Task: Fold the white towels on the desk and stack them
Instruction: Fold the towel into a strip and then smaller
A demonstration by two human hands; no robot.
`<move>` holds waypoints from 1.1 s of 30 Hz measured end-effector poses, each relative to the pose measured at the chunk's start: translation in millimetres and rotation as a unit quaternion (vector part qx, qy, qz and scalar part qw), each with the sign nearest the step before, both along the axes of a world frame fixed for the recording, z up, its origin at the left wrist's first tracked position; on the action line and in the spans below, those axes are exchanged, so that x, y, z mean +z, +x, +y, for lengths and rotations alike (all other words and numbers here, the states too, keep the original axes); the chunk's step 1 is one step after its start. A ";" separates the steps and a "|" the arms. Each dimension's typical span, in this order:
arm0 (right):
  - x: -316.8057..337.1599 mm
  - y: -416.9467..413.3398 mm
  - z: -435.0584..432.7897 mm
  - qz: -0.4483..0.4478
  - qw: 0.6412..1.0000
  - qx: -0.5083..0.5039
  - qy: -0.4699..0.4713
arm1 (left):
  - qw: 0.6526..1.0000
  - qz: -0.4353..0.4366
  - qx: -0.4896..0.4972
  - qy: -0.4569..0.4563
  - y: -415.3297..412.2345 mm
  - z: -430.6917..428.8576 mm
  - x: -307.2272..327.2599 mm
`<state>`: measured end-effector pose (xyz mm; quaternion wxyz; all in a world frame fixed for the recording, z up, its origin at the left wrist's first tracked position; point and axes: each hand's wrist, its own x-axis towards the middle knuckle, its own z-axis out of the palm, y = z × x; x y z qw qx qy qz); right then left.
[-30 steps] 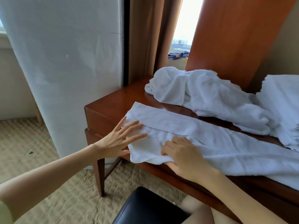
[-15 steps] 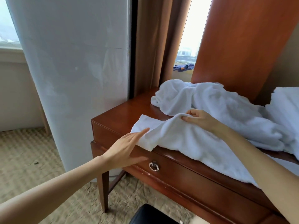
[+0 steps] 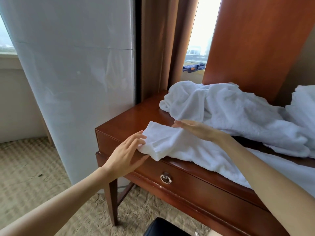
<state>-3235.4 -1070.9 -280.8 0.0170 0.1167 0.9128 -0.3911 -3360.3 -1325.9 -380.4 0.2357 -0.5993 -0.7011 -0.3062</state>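
Both hands are on the long white towel, which lies along the front edge of the wooden desk and runs off toward four o'clock. Its near end is bunched up at the desk's corner and hangs slightly over the edge, above the drawer with the ring pull.

The left hand comes in from seven o'clock. Its fingers are straight and spread, with the tips against that bunched end and the thumb low beside the overhang. This is a touch, not a clench. I read it as steadying the end so the cloth does not slide off the desk.

The right hand lies flat across the towel, palm down, fingers straight and together, pointing to nine o'clock. It grips nothing and looks like a pressing or smoothing hand, pinning the cloth where a crease would go.

At one o'clock from the hands, toward the back of the desk, sits the crumpled heap of towels, unfolded, just beyond the right fingertips. Whether it touches them I cannot tell. Another white towel shows at three o'clock by the frame's edge.

By my judgement the task is at an early stage: one towel is being worked, no neat stack is in view, and the ruffled end needs flattening before a clean fold.
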 end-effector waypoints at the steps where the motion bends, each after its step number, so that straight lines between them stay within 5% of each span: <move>1: 3.8 -4.9 -5.0 -0.011 0.999 0.032 0.015 | 1.000 0.017 0.003 -0.004 -2.4 -0.7 -0.6; 7: 16.4 -22.7 -15.8 -0.075 0.985 0.147 0.049 | 1.000 -0.008 -0.002 0.006 -8.9 -4.2 4.2; 11: 14.3 -37.7 -11.2 0.009 0.997 0.065 -0.029 | 0.971 -0.224 -0.003 0.078 -6.0 1.8 11.0; 14: 4.4 -56.3 -5.3 0.101 0.993 -0.048 -0.029 | 0.947 -0.302 0.025 0.108 -8.8 6.2 13.3; 27: -36.9 -98.6 -18.2 0.124 0.989 -0.062 0.047 | 0.953 -0.202 0.218 0.062 -26.5 -4.7 25.3; 33: -24.4 -111.8 -28.0 0.118 0.991 -0.047 0.044 | 0.952 -0.218 0.209 0.059 -24.0 -7.7 33.0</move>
